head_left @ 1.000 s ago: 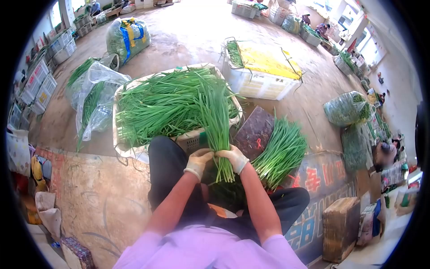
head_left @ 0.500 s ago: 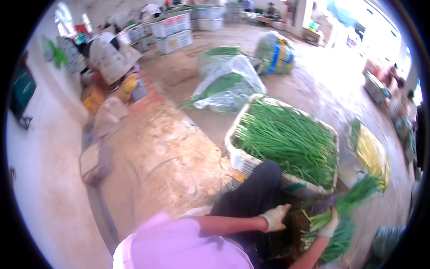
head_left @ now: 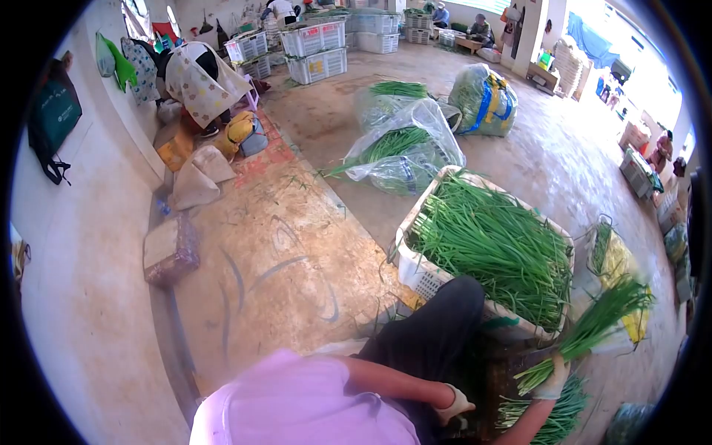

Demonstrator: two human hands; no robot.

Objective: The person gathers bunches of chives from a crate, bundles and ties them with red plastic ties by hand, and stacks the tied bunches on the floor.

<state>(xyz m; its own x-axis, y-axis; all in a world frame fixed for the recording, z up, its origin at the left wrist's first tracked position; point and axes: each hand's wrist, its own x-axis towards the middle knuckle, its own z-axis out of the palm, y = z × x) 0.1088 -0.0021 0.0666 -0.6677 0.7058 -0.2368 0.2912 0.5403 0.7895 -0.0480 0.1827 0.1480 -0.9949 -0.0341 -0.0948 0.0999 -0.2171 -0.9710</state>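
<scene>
While my gloved right hand [head_left: 550, 382] clasps a green bunch [head_left: 595, 326] near its pale stem ends, at the lower right of the frame, the leaves fan out toward the right edge, partly in front of a box [head_left: 612, 340] with a yellow cover [head_left: 617, 265]. I have the fingers wrapped round the stems, and the pale tips stick out on the left of my grip. Just under that hand, at the bottom right, lies a pile [head_left: 564, 415] of the same greens.

My left hand [head_left: 453, 405], gloved too, is low in the frame, right of centre, beside my dark trouser leg [head_left: 415, 337]. Its fingers point right; I cannot tell whether they are spread or pressed on anything.

Above my knee, right of centre, a white crate [head_left: 424, 280] sits at a slant, heaped with long greens [head_left: 489, 248]. Beyond it, at upper centre, a clear bag [head_left: 437, 133] lies with more greens inside, and near that stands a stuffed sack [head_left: 469, 100] banded in blue and yellow.
</scene>
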